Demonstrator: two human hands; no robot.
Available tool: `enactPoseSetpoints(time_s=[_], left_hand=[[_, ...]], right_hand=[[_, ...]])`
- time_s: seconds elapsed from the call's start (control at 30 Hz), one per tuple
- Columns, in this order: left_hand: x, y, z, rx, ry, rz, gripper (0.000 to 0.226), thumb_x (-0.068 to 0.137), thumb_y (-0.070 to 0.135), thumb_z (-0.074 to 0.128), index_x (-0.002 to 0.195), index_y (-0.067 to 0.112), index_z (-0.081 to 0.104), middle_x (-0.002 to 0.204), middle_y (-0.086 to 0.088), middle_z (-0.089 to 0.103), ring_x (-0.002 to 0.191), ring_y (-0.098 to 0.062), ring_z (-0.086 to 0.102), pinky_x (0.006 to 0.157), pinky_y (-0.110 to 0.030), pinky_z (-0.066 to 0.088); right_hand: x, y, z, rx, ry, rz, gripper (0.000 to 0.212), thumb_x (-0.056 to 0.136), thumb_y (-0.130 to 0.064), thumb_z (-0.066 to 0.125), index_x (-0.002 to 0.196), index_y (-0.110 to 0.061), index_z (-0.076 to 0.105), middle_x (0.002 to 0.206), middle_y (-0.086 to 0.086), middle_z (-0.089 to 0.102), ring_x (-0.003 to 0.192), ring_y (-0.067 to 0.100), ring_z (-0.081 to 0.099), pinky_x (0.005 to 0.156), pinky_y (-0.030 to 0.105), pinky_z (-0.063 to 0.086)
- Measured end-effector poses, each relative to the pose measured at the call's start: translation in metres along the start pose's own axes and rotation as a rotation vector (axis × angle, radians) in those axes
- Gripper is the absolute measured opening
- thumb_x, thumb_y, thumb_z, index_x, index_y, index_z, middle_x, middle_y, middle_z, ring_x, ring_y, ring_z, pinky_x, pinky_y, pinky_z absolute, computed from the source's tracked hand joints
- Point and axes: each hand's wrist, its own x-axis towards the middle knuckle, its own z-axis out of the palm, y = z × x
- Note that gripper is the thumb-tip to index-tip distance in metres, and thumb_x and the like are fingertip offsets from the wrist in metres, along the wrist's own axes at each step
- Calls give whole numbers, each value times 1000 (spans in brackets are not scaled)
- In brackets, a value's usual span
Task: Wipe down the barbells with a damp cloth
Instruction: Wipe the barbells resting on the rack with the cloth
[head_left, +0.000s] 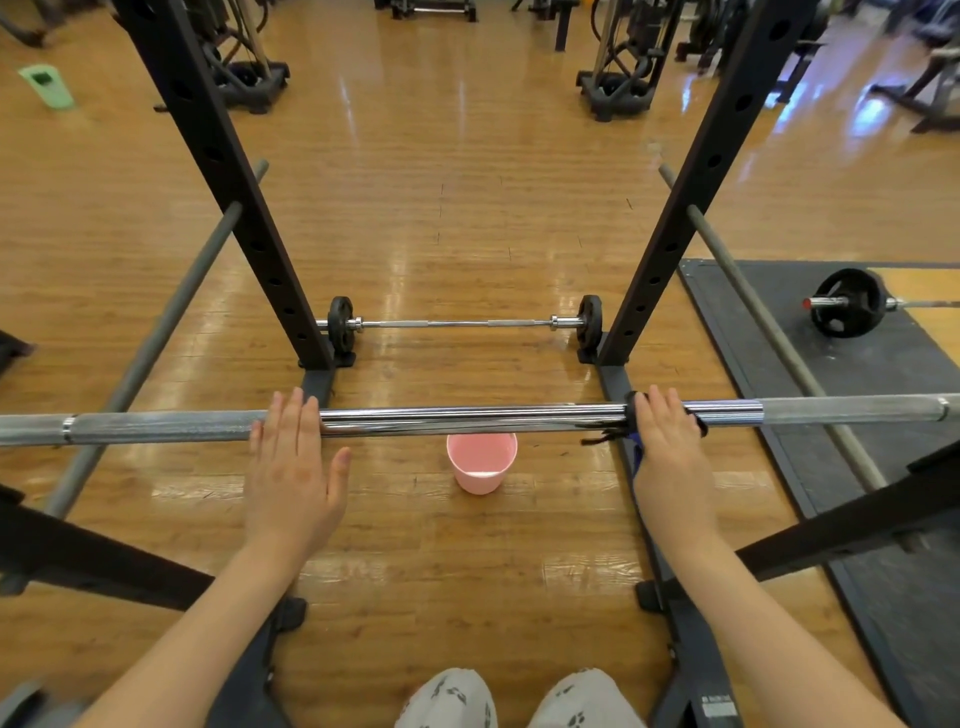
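Right hand (667, 447) grip clasps dark cloth (631, 415) on barbell (467, 418); left hand (293, 467) flat, released. Pink bucket (482, 467) below; rack uprights (249, 218) beyond, flanking second barbell (457, 323).

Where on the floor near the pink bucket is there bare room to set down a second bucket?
Bare wood lies between the pink bucket and the small barbell, and between bucket and knees. It is crowded at the rack bases on either side.

Bare forearms; light grey trousers (519, 699) with dark, seemingly paw-shaped prints.
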Motion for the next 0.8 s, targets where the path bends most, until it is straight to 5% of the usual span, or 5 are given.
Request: enactPoseSetpoints(time_s=[0.1,0.27,0.4,0.57,0.8], left_hand=[[0,1,1,-11,6,5,68,93,41,25,139,-8,39,148,-24,35,141,-38,25,113,-53,18],[1,-7,2,17,-9,39,67,94,40,26,138,-8,41,146,-25,38,139,-38,28,113,-53,20],[4,-11,1,54,-14,75,67,95,42,25,137,-8,42,144,-25,40,138,-38,31,112,-53,23],[2,-8,1,56,19,80,67,95,41,26,137,-9,40,144,-26,39,138,-39,30,112,-53,22],[1,-5,5,34,35,44,65,94,38,27,139,-9,38,147,-26,36,140,-38,26,114,-51,18]], right_hand=[[-7,8,-5,-31,-37,-124,73,66,23,66,134,4,46,139,21,46,134,34,32,106,52,24],[4,13,-6,-18,32,72,69,70,27,62,133,5,47,139,23,46,134,35,33,108,52,24],[-9,13,-6,-22,-48,-124,73,66,22,68,133,4,47,139,22,46,134,34,30,105,54,22],[5,10,-9,-44,-10,65,71,68,26,64,133,3,48,139,20,46,135,33,33,108,50,20],[-9,0,-11,28,-67,12,73,72,21,64,138,-1,43,145,15,40,138,25,24,110,48,23]])
